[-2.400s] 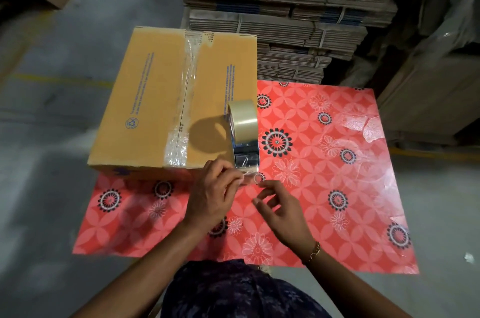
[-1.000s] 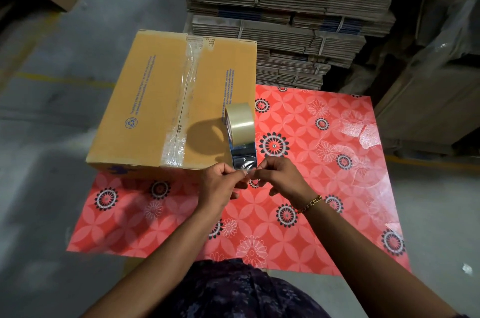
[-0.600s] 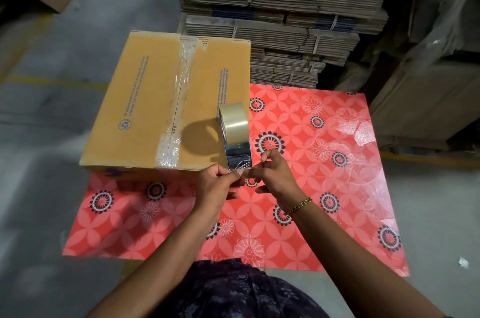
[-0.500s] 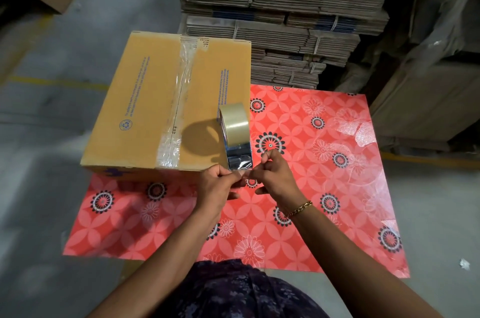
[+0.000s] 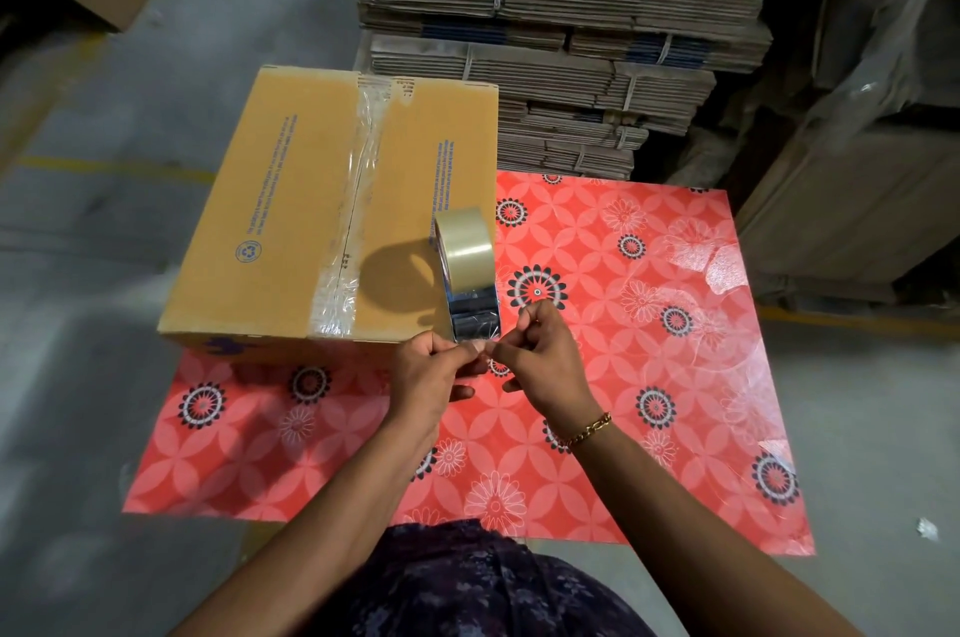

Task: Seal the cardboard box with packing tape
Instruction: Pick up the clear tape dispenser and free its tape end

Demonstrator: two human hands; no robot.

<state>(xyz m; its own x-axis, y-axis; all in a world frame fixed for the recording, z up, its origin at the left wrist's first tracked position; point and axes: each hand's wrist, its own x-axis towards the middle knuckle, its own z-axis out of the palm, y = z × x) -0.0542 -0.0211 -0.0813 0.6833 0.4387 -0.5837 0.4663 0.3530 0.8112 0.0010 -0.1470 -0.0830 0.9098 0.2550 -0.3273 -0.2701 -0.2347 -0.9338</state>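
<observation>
Centre of frame: left hand (image 5: 427,373) and right hand (image 5: 540,360) pinching free tape end, tape roll (image 5: 464,258) hanging near box (image 5: 332,199) corner. Film looking thin, sticky, crease-prone; gripping edges, keeping taut.

Both forearms reaching forward, converging. Left hand (image 5: 426,371) curled, thumb and forefinger pinched together. Right hand (image 5: 540,355) likewise pinched, fingertips nearly touching the left's, gold bracelet (image 5: 589,428) at its wrist.

The right hand (image 5: 537,366), which lay open and apart from the tape roll (image 5: 466,254), now pinches the pulled-out tape end just below the roll, meeting the left hand (image 5: 428,376) fingertip to fingertip.
</observation>
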